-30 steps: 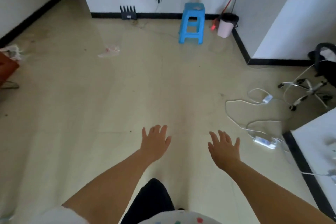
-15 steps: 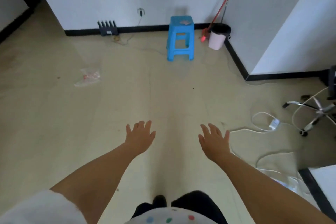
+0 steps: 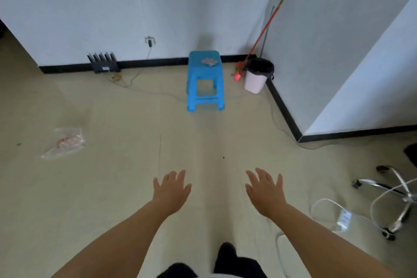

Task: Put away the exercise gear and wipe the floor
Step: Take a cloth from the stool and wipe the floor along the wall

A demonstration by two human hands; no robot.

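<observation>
My left hand (image 3: 172, 190) and my right hand (image 3: 265, 190) are stretched out in front of me over the beige floor (image 3: 126, 187), both with fingers spread and holding nothing. A red-handled mop (image 3: 261, 34) leans in the far wall corner, its head down by the baseboard. Ahead stands a blue plastic stool (image 3: 205, 81) with a small crumpled cloth or wrapper (image 3: 208, 62) on its seat. No exercise gear is recognisable in view.
A pink bin with a black liner (image 3: 257, 77) stands beside the mop. A clear plastic bag (image 3: 64, 143) lies on the floor at left. A black router (image 3: 103, 63) sits by the wall. White cables with a power strip (image 3: 343, 219) and a chair base (image 3: 394, 196) crowd the right.
The view has moved forward and tilted up toward the far wall; the stool, bin and mop are closer. Both hands stay empty and spread in front of me.
</observation>
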